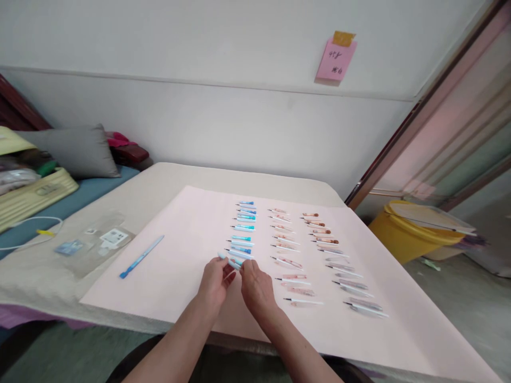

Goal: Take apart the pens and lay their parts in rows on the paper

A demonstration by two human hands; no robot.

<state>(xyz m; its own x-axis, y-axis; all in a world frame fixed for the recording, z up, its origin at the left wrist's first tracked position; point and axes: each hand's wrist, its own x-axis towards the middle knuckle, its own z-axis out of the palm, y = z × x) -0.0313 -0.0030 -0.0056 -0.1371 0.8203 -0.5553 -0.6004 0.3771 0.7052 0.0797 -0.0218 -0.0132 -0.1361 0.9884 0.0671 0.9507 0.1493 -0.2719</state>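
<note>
Both hands meet at the near end of the row of blue pen parts, just above the pink sheet. A light blue pen piece (pixel 229 260) spans the gap between them. My left hand (pixel 215 279) is closed around its left end, with the thumb and fingers bent. On the other end, the fingers of my right hand (pixel 257 284) are pinched, partly hiding the piece. Just beyond lie blue pen barrels (pixel 241 239) with slim white refills beside them, dark tips to the left. A longer blue pen (pixel 141 257) lies alone on the left.
More barrels and refills form a pink row (pixel 285 246) and a brown-to-grey row (pixel 325 232) on the right. The pink sheet (pixel 179 234) covers much of the table. Clear plastic packaging (pixel 99 242) lies left; a yellow bin (pixel 411 231) stands right.
</note>
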